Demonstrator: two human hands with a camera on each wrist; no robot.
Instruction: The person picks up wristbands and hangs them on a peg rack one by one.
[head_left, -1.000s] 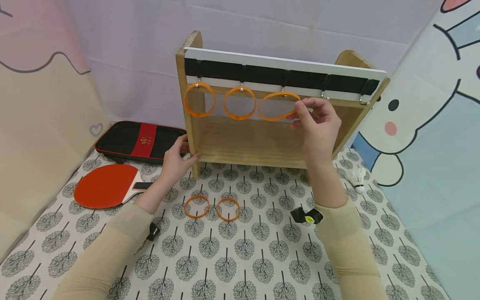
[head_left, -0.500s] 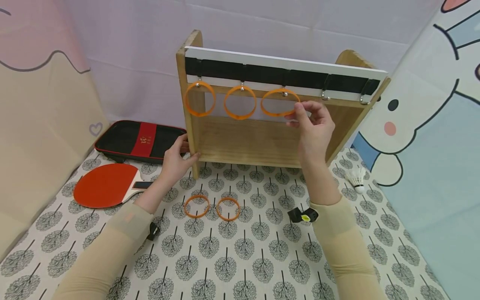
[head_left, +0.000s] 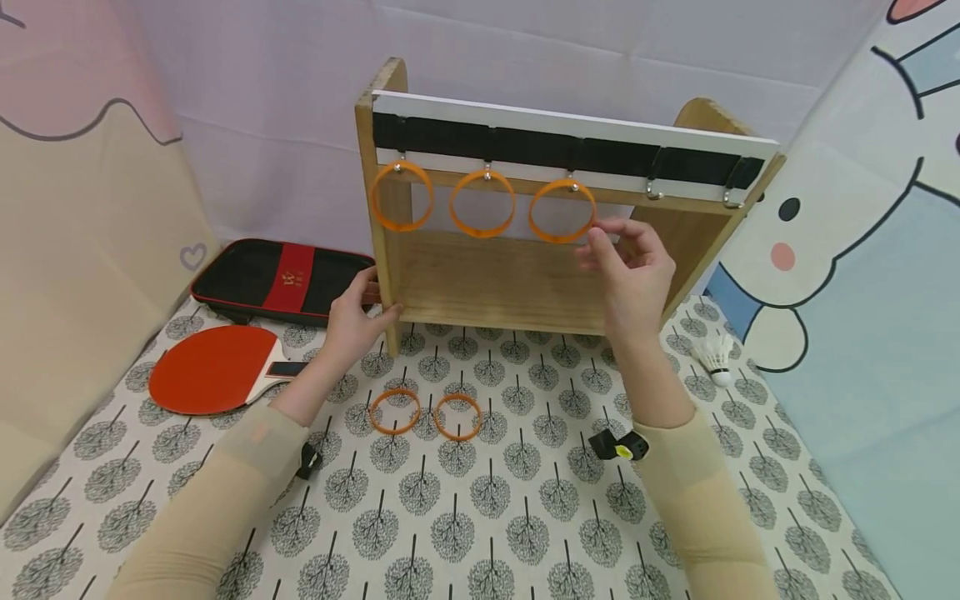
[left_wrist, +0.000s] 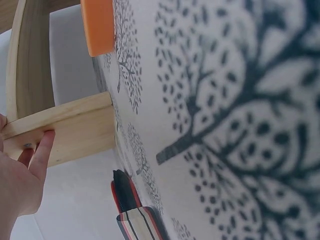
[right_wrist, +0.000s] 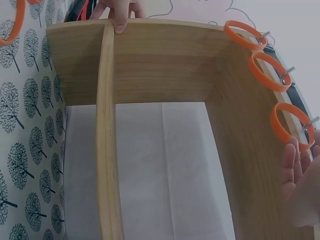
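Observation:
My left hand grips the left side panel of a wooden shelf, thumb at its front edge and fingers on the outer face. Three orange silicone wristbands hang from metal hooks on the shelf's top rail: a left one, a middle one and a third wristband. At the third one's lower right edge, my right hand lightly pinches the band between thumb and forefinger; in the right wrist view this wristband loops over its hook. Two more orange wristbands lie on the tablecloth.
Two hooks on the right of the black strip carry nothing. A red table tennis bat and a black case lie at left. A shuttlecock stands at right on the tree-patterned cloth.
The third wristband, pulled out sideways earlier, now hangs rounder from its hook. My right hand has shifted slightly left, then lower. My left hand stays on the side panel.

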